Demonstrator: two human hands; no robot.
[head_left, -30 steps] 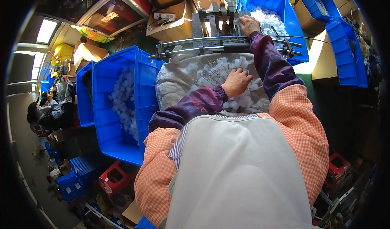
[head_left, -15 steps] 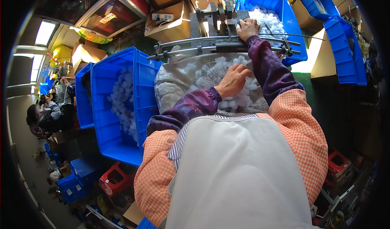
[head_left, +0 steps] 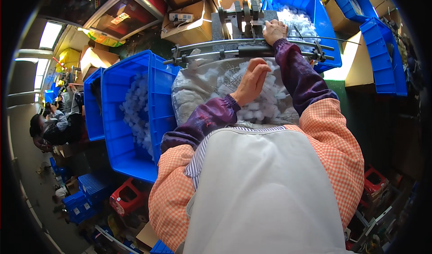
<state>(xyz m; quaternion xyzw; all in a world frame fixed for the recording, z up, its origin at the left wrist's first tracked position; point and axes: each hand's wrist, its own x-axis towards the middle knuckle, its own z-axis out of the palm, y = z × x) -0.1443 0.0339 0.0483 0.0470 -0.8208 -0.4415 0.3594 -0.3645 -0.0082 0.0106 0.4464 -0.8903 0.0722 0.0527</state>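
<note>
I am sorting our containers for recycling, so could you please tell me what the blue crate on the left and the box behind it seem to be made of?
The blue crate looks like moulded plastic: uniform glossy colour, ribbed rim and thick walls. The box looks like brown cardboard: matte surface with folded flaps. Neither can be confirmed by sight alone.

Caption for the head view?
Left hand over a bag of white parts, right hand on the bench machine, blue crates alongside.
</note>
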